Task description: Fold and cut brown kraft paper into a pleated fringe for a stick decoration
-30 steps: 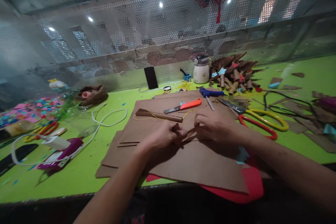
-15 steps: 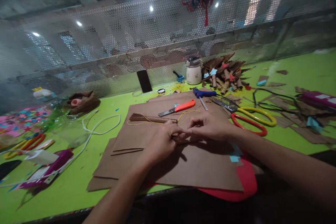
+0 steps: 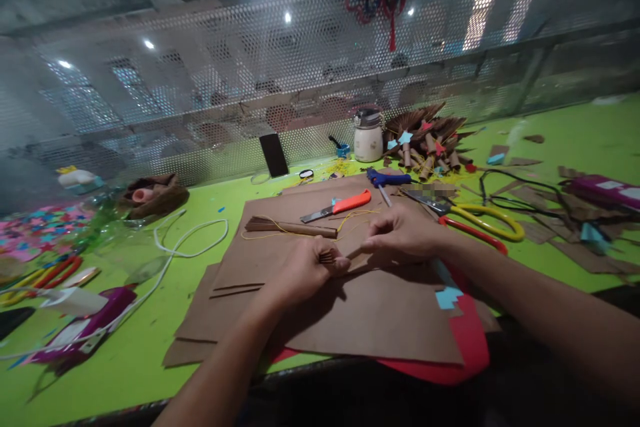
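Hands, head view: left hand [image 3: 310,267] closed around the fold [image 3: 327,257], thumb pressing on its side; right hand [image 3: 403,233] with thumb and fingertips together, pinching the narrow strip at its far end.
Fold: brown, stiff-looking paper, tightly pleated, its ridged end showing above the left thumb; the rest is mostly hidden by fingers.
Where: held between the two hands, over the middle of the brown sheets [image 3: 370,327].
Since half a second ago: right fingertips have drawn away from the left thumb, so a short stretch of strip now shows between them; the right forearm covers more of the scissors' red handle. The roll and knife lie as before.
Count, on the sheets: one roll [image 3: 295,227], fanned at its left end; one knife [image 3: 340,205], orange-handled, blade out; one glue gun [image 3: 390,178], blue, just beyond the right hand; several sheets, number unclear.
Count, around them: one pair of scissors [image 3: 443,207] near the right wrist; one bottle [image 3: 369,140]; one pile [image 3: 430,140] of finished-looking rolls, too tangled to number.
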A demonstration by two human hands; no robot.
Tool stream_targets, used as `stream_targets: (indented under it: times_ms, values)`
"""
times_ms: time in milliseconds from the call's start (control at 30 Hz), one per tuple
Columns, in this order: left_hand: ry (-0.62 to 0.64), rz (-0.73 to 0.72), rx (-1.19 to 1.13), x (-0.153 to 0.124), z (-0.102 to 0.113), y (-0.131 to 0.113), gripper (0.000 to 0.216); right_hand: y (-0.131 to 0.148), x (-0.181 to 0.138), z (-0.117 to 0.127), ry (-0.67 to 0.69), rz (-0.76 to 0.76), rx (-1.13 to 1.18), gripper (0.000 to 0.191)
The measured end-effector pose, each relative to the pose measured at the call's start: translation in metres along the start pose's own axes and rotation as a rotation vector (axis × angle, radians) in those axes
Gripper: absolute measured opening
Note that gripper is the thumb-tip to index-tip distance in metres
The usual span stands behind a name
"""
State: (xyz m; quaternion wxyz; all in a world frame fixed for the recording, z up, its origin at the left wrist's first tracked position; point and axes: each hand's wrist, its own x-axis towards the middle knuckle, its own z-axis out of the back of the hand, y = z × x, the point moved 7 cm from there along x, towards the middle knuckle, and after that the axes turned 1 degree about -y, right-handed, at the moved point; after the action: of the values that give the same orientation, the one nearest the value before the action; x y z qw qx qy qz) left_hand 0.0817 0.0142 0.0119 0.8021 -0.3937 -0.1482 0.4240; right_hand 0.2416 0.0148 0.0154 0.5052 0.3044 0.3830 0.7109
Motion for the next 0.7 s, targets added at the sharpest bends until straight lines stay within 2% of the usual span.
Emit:
stream_targets:
  times_ms: [133,300,433,567,700]
  values:
    - [0.051,0.047,-0.136,0.001,-0.002,0.005,0.028,-0.004,-0.001,0.002,0.066,-0.013,0.016,0.027]
    - [0.094,0.100,-0.163,0.002,-0.003,0.008,0.027,-0.004,-0.002,0.004,0.119,-0.032,0.088,0.023]
    - [0.075,0.089,-0.176,0.002,-0.003,0.007,0.030,0.001,-0.002,0.008,0.086,0.012,0.052,0.019]
    - [0.069,0.076,-0.226,0.004,-0.002,0.005,0.030,0.002,-0.003,0.011,0.077,0.015,0.124,0.029]
    - [0.003,0.042,-0.280,0.005,0.009,0.001,0.029,0.000,-0.001,0.027,-0.080,0.053,0.333,0.031]
